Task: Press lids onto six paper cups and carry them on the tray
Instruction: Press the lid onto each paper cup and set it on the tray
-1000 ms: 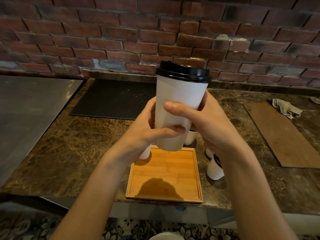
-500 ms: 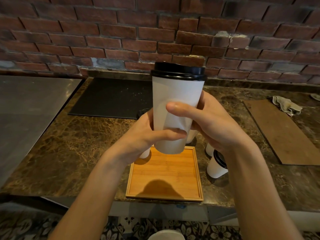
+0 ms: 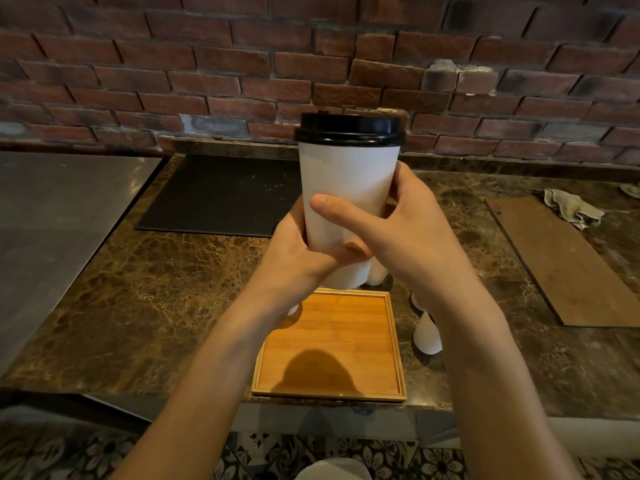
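One lidded cup (image 3: 346,188) clamped in left hand (image 3: 294,261) and right hand (image 3: 412,237); lower upright onto tray (image 3: 329,396) below hands, grip light.

Held cup (image 3: 346,188): most fingers of left hand (image 3: 298,258) and right hand (image 3: 415,237) wrap behind it, out of sight. Second cup (image 3: 378,273) behind it, only a base sliver shows. Third cup (image 3: 292,310) mostly under left wrist. Near cup (image 3: 427,337) and far cup (image 3: 415,301), right of tray (image 3: 346,327): tops behind right forearm, lids can't tell. White round object (image 3: 332,471) cut by bottom edge. Small item (image 3: 632,190) cut by right edge, unidentifiable.
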`<state>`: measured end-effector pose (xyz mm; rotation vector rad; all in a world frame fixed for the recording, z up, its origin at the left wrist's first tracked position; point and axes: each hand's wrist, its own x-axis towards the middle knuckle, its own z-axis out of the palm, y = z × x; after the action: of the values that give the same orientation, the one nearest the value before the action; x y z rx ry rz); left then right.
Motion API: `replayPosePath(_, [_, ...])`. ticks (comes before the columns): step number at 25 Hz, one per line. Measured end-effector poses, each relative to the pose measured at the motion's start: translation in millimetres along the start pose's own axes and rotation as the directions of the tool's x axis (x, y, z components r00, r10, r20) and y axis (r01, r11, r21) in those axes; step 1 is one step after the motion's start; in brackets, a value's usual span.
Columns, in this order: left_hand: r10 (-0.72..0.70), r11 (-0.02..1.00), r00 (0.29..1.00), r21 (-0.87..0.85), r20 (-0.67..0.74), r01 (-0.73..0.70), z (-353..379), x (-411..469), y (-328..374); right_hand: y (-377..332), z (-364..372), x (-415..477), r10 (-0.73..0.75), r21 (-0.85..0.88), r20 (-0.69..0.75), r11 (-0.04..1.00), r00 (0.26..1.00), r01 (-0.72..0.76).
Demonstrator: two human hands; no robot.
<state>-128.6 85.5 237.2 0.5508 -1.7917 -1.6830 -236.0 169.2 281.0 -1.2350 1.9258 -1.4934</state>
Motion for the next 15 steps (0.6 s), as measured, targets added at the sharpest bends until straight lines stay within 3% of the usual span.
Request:
replayPosePath(9, [0.002, 0.999, 0.999, 0.032, 0.044, -0.004, -4.0, 0.2, 2.3, -0.3, -1.6, -1.3, -0.026, 0.012, -0.033, 1.0, 0.999, 0.026])
replayPosePath(15, [-0.002, 1.0, 0.988, -0.015, 0.156, 0.004, -11.0, -1.0, 4.2, -2.0, -5.9, -3.3, -0.054, 0.098, 0.027, 0.994, 0.998, 0.051])
